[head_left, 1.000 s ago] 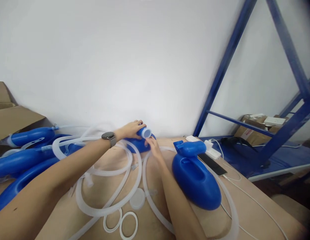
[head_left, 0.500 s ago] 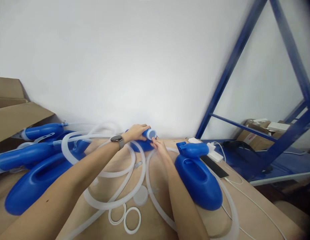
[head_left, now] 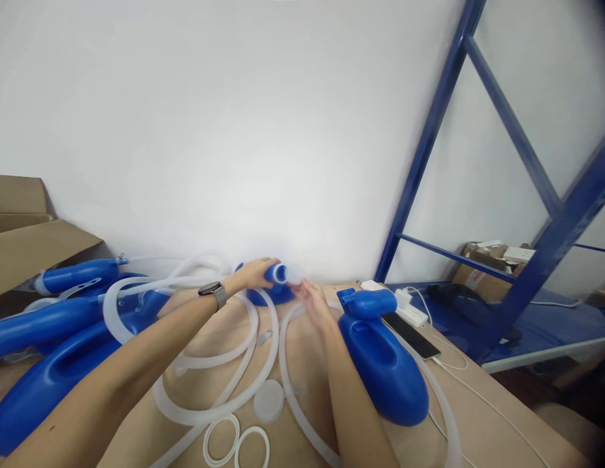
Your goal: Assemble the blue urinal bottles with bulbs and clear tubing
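Observation:
My left hand [head_left: 257,273], below a wrist with a grey-banded watch [head_left: 213,292], grips the neck of a blue plastic bottle [head_left: 269,296] near the wall. The bottle's round white-rimmed mouth [head_left: 281,273] faces me and is uncovered. Just right of it, my right hand [head_left: 312,298] holds a translucent cap [head_left: 295,274] by its edge, its fingers pinched. On the table lie another round translucent lid [head_left: 269,401] and two white rings [head_left: 221,441]. Clear tubing [head_left: 224,414] loops between and around my arms.
More blue bottles [head_left: 63,364] pile up at the left beside an open cardboard box [head_left: 39,250]. Another blue bottle [head_left: 385,370] lies right of my forearm, near a black phone [head_left: 412,335], a power strip [head_left: 412,315] and cables. A blue metal frame [head_left: 429,149] stands at the right.
The translucent cap has come away from the bottle's mouth and is now beside it in my right hand. The camera view has shifted, so the table items appear lower and further left.

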